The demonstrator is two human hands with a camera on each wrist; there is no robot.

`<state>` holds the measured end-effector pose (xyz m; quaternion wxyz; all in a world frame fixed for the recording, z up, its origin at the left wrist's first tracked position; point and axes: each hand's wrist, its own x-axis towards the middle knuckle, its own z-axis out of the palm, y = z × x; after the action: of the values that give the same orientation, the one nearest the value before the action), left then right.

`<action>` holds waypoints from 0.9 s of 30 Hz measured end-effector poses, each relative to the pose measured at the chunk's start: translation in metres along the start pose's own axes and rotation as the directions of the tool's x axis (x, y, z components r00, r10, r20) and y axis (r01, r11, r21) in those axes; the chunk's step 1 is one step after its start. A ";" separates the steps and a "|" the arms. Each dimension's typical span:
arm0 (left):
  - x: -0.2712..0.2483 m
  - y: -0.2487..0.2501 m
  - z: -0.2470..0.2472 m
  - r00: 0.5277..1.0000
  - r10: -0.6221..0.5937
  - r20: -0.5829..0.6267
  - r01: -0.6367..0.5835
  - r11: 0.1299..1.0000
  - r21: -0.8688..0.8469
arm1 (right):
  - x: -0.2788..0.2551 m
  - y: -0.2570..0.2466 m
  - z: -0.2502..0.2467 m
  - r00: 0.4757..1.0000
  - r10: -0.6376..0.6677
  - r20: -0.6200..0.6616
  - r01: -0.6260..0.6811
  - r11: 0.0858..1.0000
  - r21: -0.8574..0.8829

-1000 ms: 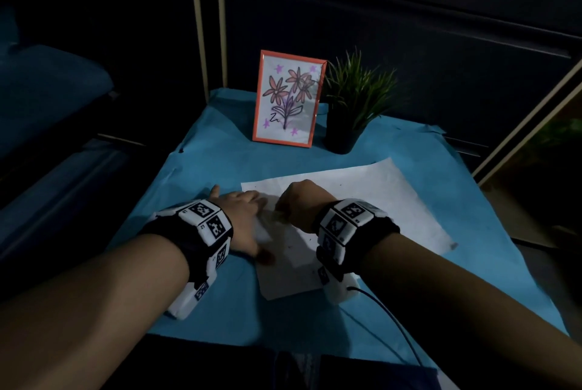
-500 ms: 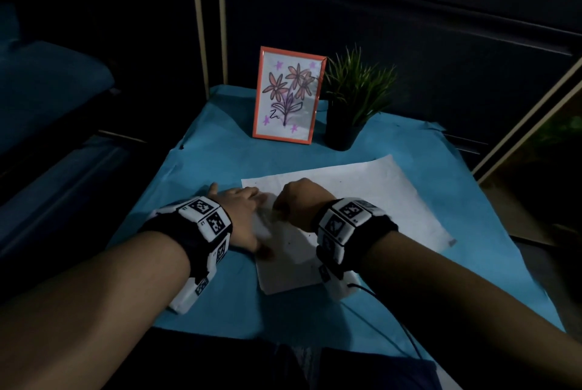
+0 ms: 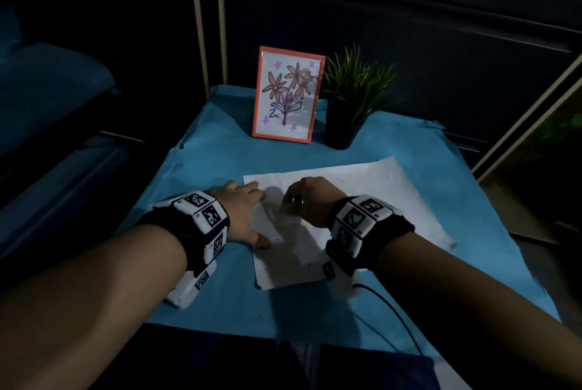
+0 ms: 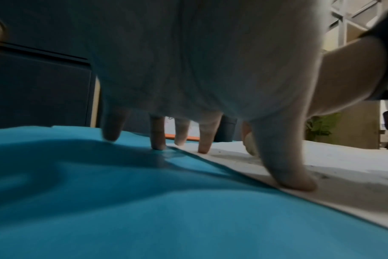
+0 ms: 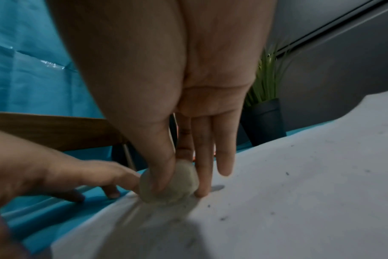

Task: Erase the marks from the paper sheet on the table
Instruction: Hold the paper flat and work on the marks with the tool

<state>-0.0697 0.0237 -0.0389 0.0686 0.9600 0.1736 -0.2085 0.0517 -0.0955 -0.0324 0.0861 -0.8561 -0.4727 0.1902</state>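
A white paper sheet (image 3: 371,188) lies on the blue table cover (image 3: 214,163), speckled with dark eraser crumbs (image 5: 287,173). My left hand (image 3: 244,213) presses flat on the sheet's left edge, fingers spread and straight; its thumb (image 4: 295,178) and one fingertip (image 4: 205,149) touch the paper (image 4: 321,163). My right hand (image 3: 310,200) pinches a rounded greyish eraser (image 5: 168,184) between thumb and fingers and holds it against the paper (image 5: 299,192) near the sheet's upper left part. The eraser is hidden under the right hand in the head view.
An orange-framed flower drawing (image 3: 288,93) and a small potted plant (image 3: 349,100) stand at the table's far edge. A black cable (image 3: 393,311) runs from my right wrist toward me. Dark furniture surrounds the table.
My right hand with the eraser has shifted a little to the right across the paper, away from the left hand. The left hand stays pressed on the sheet's edge.
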 end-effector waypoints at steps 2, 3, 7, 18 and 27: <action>0.002 -0.002 0.001 1.000 -0.004 0.003 0.004 1.000 -0.025 | 0.001 0.002 0.002 1.000 0.015 0.005 -0.015 1.000 -0.012; 0.003 -0.002 0.002 1.000 -0.002 0.002 0.002 1.000 -0.031 | 0.001 0.002 0.003 1.000 0.019 -0.001 -0.019 1.000 -0.012; 0.003 -0.005 0.002 1.000 0.009 0.025 -0.008 0.999 -0.031 | 0.003 -0.006 0.008 1.000 0.005 -0.018 -0.005 0.999 -0.040; 0.002 -0.004 0.004 0.997 -0.005 0.071 0.002 0.999 0.050 | -0.022 -0.013 0.009 0.979 -0.086 0.183 0.105 0.990 -0.093; 0.004 -0.007 0.009 0.997 -0.013 0.074 0.009 0.998 0.058 | -0.020 -0.017 0.020 0.995 -0.069 0.070 0.078 0.988 -0.137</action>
<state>-0.0719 0.0296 -0.0491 0.0462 0.9522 0.1700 -0.2495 0.0202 -0.1040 -0.0397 0.0174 -0.8354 -0.5186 0.1813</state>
